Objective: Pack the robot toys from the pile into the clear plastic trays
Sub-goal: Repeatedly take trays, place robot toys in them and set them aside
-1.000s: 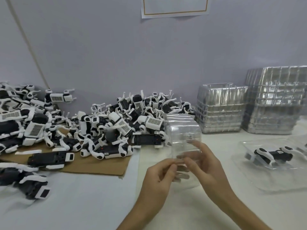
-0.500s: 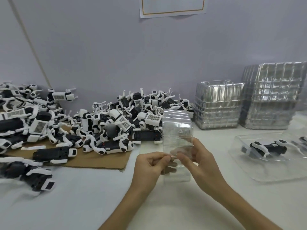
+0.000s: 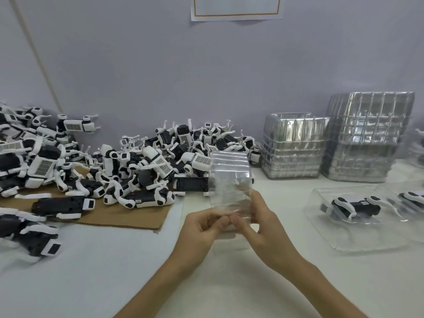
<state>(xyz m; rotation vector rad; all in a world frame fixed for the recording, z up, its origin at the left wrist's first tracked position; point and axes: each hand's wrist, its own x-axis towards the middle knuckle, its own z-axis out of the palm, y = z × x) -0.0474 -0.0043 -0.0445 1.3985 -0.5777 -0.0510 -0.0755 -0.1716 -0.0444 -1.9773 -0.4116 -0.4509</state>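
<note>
Head view, clear trays [image 3: 229, 173] upright, pinched between left grip [image 3: 202, 230], right grip [image 3: 261, 222]

Clear trays [image 3: 229, 177] held upright; robot toys [image 3: 146, 164] piled left.

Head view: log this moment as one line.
left hand: pinches clear tray stack | right hand: pinches it too | toy pile: behind, on cardboard

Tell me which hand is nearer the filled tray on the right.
Right. The right hand, gripping the clear tray stack, is left of the filled tray, apart from it; the left hand lies farther left.
</note>
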